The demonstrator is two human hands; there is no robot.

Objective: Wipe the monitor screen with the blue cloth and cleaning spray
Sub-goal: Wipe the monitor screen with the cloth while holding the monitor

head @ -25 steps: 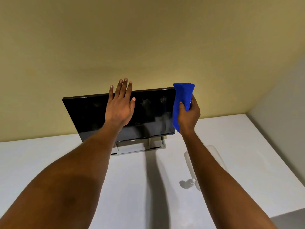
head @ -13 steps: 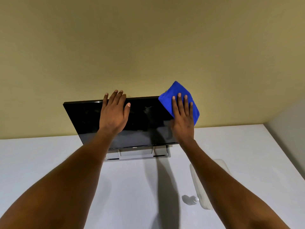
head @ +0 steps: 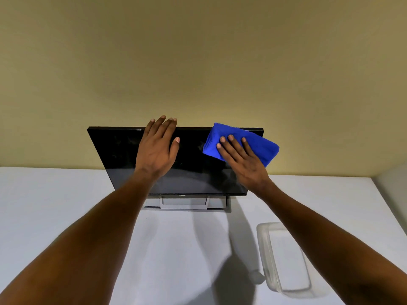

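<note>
Blue cloth (head: 259,144): we are pressing it, soft and folded, flat on the upper right corner of the monitor screen (head: 123,157).
Hands: our right hand (head: 244,161) is lying spread on the cloth; our left hand (head: 157,150) is lying open, steadying the top edge.
Handling: we are judging the panel light and tippable.
Room: the cloth is overhanging the right edge; the counter (head: 55,205) is lying open, with a clear tray (head: 284,258) near right.

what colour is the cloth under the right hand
Bright blue. The cloth shows plainly in the head view, pressed flat on the monitor by the right hand.
</note>
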